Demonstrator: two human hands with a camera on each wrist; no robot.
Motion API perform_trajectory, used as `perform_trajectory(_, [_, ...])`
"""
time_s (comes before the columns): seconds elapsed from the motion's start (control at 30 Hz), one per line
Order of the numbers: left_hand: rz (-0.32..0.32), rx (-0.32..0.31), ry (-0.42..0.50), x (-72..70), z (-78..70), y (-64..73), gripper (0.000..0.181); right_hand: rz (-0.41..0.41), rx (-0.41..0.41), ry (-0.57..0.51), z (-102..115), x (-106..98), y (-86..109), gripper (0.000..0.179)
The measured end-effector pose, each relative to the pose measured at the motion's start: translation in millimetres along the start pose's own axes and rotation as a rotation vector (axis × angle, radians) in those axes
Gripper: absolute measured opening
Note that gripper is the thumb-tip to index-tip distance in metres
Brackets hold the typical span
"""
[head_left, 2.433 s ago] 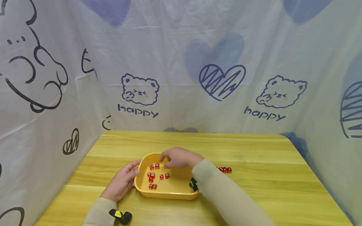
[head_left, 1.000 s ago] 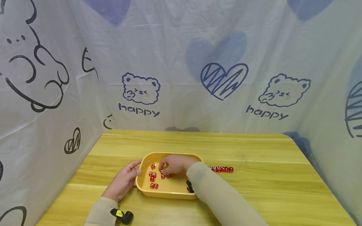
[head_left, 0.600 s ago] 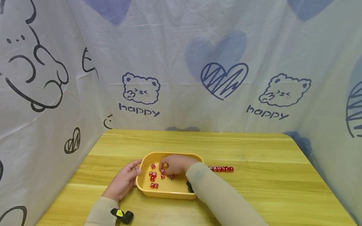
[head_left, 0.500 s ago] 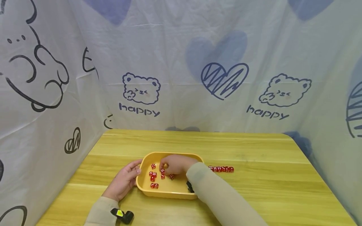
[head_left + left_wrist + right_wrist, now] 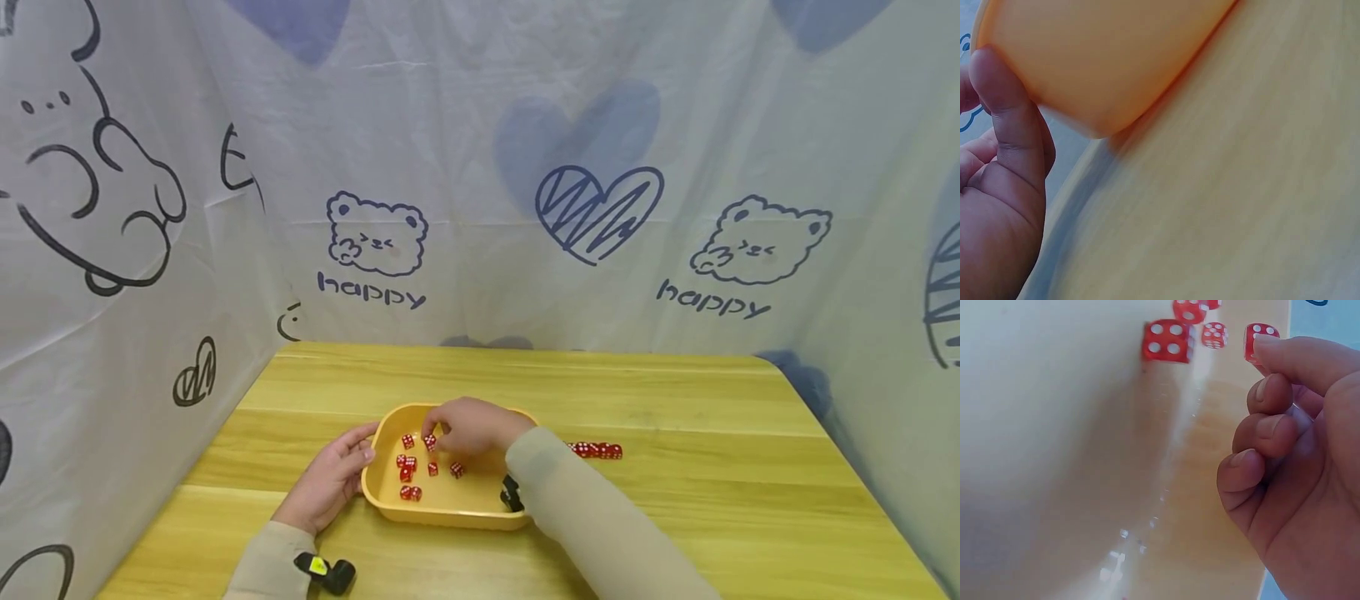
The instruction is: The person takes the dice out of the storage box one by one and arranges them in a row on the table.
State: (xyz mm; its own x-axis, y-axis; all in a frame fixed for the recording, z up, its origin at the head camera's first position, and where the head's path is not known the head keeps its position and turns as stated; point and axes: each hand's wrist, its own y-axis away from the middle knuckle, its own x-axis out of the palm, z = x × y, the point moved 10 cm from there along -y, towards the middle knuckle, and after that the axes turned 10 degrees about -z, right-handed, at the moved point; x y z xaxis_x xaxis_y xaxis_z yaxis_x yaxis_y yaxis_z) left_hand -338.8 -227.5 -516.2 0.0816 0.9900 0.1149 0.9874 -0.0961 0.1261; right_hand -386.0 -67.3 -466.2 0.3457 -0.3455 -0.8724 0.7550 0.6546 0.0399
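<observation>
One yellow tray [image 5: 450, 518], on a wood-grain table [image 5: 712, 500], twelve o'clock taken as the far side from the person. One left hand [image 5: 328, 482], closed on the tray at its nine o'clock end, thumb at the rim. One right hand [image 5: 477, 423], over the tray toward twelve, reaching in from four; its fingertips are drawn narrow, pinching one red die [image 5: 431, 442] at about eleven o'clock inside the rim. Loose red dice in the tray, white-pipped, as I count them: a single die [image 5: 408, 442] at ten; a close-set group of three dice [image 5: 406, 473] at nine; a pair of dice [image 5: 410, 493], side by side, at eight; one die just nine-ward of the middle [image 5: 432, 469]; one near the middle [image 5: 457, 471]. Outside the tray, at three o'clock: a row of red dice [image 5: 596, 451] on the table, its near end hidden from me by the right sleeve [image 5: 600, 508]. Beyond twelve: a pale cloth [image 5: 480, 283] printed with hearts, bear heads and the word "happy".
</observation>
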Motion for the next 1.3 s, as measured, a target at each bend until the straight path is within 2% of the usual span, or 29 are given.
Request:
perform_trajectory(0.57, [-0.021, -0.006, 0.007, -1.5, 0.0, -0.3, 0.056, -0.059, -0.053, 0.004, 20.6, -46.4, 14.1, 0.018])
perform_trajectory(0.7, [-0.028, -0.007, 0.003, -1.6, -0.7, 0.1, 0.057, -0.097, -0.077, 0.039, 19.9, -60.0, 19.5, 0.016])
perform_trajectory(1.0, [-0.031, -0.017, 0.005, -1.3, -1.6, 0.6, 0.056, -0.185, -0.063, 0.021, -2.3, -88.6, 45.3, 0.018])
perform_trajectory(1.3, [-0.009, -0.007, -0.004, -1.2, 0.2, -0.8, 0.059, -0.245, 0.013, 0.003, -39.7, -99.9, 78.4, 0.021])
